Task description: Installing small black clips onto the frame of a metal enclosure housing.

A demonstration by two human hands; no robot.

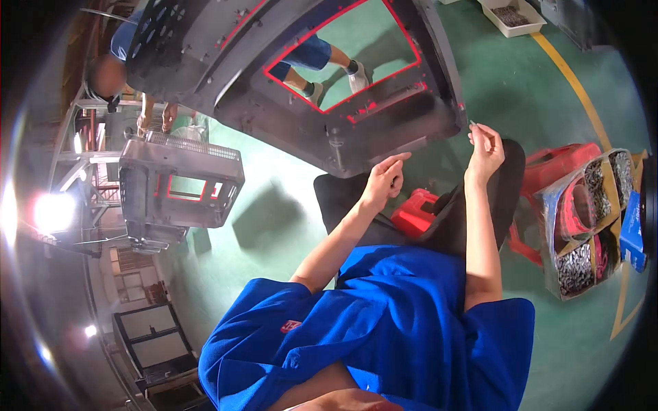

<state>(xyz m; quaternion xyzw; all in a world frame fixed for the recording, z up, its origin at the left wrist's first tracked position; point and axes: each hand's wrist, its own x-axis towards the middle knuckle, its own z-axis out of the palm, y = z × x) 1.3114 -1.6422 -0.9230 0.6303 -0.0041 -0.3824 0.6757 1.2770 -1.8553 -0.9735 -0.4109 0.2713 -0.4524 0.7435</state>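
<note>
A large dark grey panel (288,113) with a red-edged window opening hangs tilted in front of me. My left hand (387,181) is just below its lower edge, index finger stretched out and the other fingers curled in. Whatever those curled fingers hold, if anything, is hidden. To the right of the panel's lower corner, my right hand (485,152) is closed in a pinch. A small pale metal piece (471,124) sticks out from its fingertips, too small to name exactly.
At right, a divided box (565,274) of small metal parts stands by a red stool (555,168). A red plastic thing (415,214) lies between my legs. Far right holds a white tray (513,31) of parts. At left, a person handles another grey panel (178,181).
</note>
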